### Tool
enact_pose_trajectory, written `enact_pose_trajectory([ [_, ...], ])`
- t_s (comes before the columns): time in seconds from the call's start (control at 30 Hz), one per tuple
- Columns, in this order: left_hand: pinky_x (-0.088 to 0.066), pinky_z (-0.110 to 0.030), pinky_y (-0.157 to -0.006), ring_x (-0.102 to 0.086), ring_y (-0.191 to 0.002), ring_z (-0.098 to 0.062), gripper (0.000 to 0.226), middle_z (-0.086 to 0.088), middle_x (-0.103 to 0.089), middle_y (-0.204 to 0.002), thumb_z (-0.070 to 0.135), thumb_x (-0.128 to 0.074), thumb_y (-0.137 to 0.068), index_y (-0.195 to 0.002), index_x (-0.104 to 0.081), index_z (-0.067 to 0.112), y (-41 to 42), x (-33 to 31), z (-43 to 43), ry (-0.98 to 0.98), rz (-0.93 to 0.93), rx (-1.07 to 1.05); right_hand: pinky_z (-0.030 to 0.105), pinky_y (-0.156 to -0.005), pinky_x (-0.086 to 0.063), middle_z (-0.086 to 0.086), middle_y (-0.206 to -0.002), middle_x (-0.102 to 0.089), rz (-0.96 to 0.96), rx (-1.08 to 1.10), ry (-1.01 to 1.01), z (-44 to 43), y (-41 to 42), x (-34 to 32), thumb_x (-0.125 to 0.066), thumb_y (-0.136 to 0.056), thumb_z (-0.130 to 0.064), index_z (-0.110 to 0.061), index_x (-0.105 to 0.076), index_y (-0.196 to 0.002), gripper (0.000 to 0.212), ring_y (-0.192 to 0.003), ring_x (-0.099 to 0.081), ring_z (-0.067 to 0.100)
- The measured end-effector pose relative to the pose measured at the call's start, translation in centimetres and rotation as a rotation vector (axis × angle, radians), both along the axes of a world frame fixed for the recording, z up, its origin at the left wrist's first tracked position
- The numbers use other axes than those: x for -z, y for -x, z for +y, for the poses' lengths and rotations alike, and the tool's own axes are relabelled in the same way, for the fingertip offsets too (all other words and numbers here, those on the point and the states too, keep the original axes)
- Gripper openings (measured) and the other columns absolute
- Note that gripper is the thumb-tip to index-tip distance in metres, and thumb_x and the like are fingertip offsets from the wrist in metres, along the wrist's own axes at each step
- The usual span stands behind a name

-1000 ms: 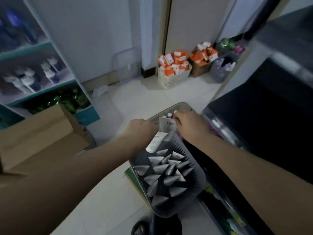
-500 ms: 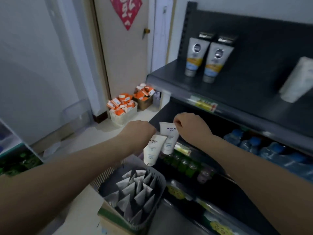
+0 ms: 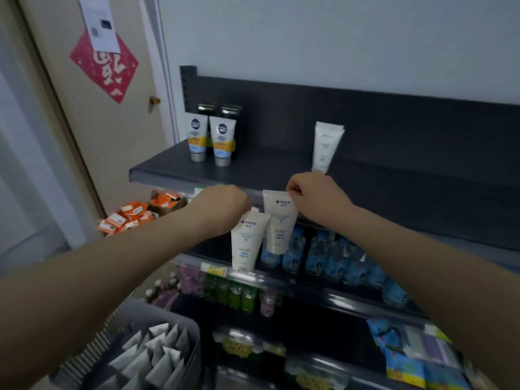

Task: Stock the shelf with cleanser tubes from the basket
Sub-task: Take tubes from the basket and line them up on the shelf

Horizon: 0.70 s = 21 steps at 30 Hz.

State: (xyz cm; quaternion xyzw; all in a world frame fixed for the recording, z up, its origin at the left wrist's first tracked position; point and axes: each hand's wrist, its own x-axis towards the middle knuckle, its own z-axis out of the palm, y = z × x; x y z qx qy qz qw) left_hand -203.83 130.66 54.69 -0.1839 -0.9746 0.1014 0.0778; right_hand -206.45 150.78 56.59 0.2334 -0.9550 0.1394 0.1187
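Note:
My left hand [image 3: 222, 209] holds a white cleanser tube [image 3: 247, 243] by its crimped end, cap hanging down. My right hand [image 3: 315, 198] pinches a second white tube [image 3: 280, 223] the same way. Both tubes hang in front of the top dark shelf's [image 3: 281, 170] front edge. One white tube [image 3: 326, 146] stands on that shelf, leaning against the back panel just beyond my right hand. The grey basket [image 3: 180, 330] at the bottom left holds several more tubes, crimped ends up.
Two grey-and-yellow tubes [image 3: 211, 139] stand at the shelf's left end. Blue bottles [image 3: 332, 254] fill the shelf below, green and pink bottles [image 3: 225, 294] the one under it. Orange boxes [image 3: 132, 215] sit on the floor by a door.
Both hands lifted a tube each out of the basket and rose to the level of the top shelf. My view swung up from the floor to the shelf.

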Motion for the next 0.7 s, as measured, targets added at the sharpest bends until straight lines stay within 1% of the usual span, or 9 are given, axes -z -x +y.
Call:
enact_pose_trajectory([
  [0.1, -0.047, -0.033, -0.064, -0.061, -0.085, -0.028, 0.024, -0.005, -0.066, -0.098, 0.01, -0.047, -0.091, -0.102, -0.067, 0.02, 0.9, -1.9, 4.1, -0.014, 0.055, 0.038, 0.028, -0.071, -0.046, 0.005, -0.106, -0.066, 0.02, 0.037, 0.037, 4.2, 0.3, -1.8, -0.045, -0.096, -0.017, -0.013, -0.066, -0.102, 0.022, -0.086, -0.058, 0.018],
  [0.17, -0.046, -0.033, -0.061, -0.059, -0.079, -0.025, 0.022, -0.003, -0.065, -0.092, 0.011, -0.047, -0.091, -0.096, -0.065, 0.022, 1.5, -3.3, 6.5, -0.031, 0.081, 0.057, 0.029, -0.072, -0.048, 0.005, -0.106, -0.066, 0.031, 0.058, 0.06, 6.8, 0.8, -2.8, -0.046, -0.095, -0.017, -0.015, -0.067, -0.101, 0.022, -0.089, -0.06, 0.02],
  [0.23, -0.049, -0.034, -0.062, -0.057, -0.074, -0.022, 0.022, -0.001, -0.062, -0.086, 0.012, -0.046, -0.091, -0.094, -0.065, 0.022, 2.2, -4.6, 8.9, -0.048, 0.095, 0.083, 0.029, -0.072, -0.048, 0.004, -0.105, -0.067, 0.05, 0.072, 0.066, 9.4, 1.3, -3.8, -0.047, -0.095, -0.018, -0.016, -0.067, -0.1, 0.021, -0.088, -0.06, 0.018],
  [0.3, -0.052, -0.036, -0.066, -0.058, -0.075, -0.022, 0.023, 0.0, -0.061, -0.084, 0.012, -0.045, -0.091, -0.095, -0.065, 0.021, 3.0, -6.0, 10.8, -0.054, 0.117, 0.098, 0.027, -0.07, -0.046, 0.002, -0.103, -0.067, 0.07, 0.08, 0.066, 11.5, 2.0, -4.9, -0.047, -0.095, -0.018, -0.015, -0.067, -0.1, 0.021, -0.084, -0.059, 0.016],
  [0.43, -0.054, -0.037, -0.07, -0.063, -0.081, -0.022, 0.028, -0.001, -0.067, -0.094, 0.015, -0.042, -0.093, -0.101, -0.068, 0.02, 4.6, -8.0, 12.2, -0.088, 0.154, 0.119, 0.03, -0.073, -0.052, 0.001, -0.099, -0.067, 0.072, 0.11, 0.09, 13.6, 3.0, -6.2, -0.046, -0.094, -0.017, -0.013, -0.068, -0.098, 0.023, -0.084, -0.062, 0.017],
  [0.5, -0.053, -0.036, -0.069, -0.063, -0.08, -0.023, 0.027, -0.001, -0.067, -0.094, 0.016, -0.042, -0.093, -0.099, -0.069, 0.018, 6.1, -9.2, 12.8, -0.086, 0.168, 0.115, 0.03, -0.073, -0.052, 0.001, -0.099, -0.067, 0.076, 0.137, 0.093, 14.6, 4.1, -6.8, -0.045, -0.094, -0.016, -0.014, -0.067, -0.098, 0.023, -0.085, -0.062, 0.017],
  [0.6, -0.051, -0.035, -0.066, -0.062, -0.08, -0.025, 0.027, -0.003, -0.067, -0.094, 0.016, -0.042, -0.092, -0.097, -0.068, 0.017, 8.9, -10.5, 13.2, -0.082, 0.18, 0.097, 0.026, -0.069, -0.048, 0.0, -0.1, -0.066, 0.07, 0.16, 0.109, 15.5, 5.8, -7.2, -0.046, -0.094, -0.017, -0.016, -0.066, -0.099, 0.021, -0.082, -0.06, 0.014],
  [0.7, -0.051, -0.035, -0.066, -0.062, -0.08, -0.026, 0.027, -0.002, -0.067, -0.094, 0.014, -0.042, -0.092, -0.096, -0.069, 0.017, 12.1, -10.9, 13.3, -0.086, 0.19, 0.091, 0.025, -0.072, -0.05, 0.0, -0.102, -0.066, 0.056, 0.184, 0.107, 15.9, 7.4, -7.2, -0.047, -0.095, -0.018, -0.017, -0.065, -0.101, 0.019, -0.084, -0.061, 0.013],
])
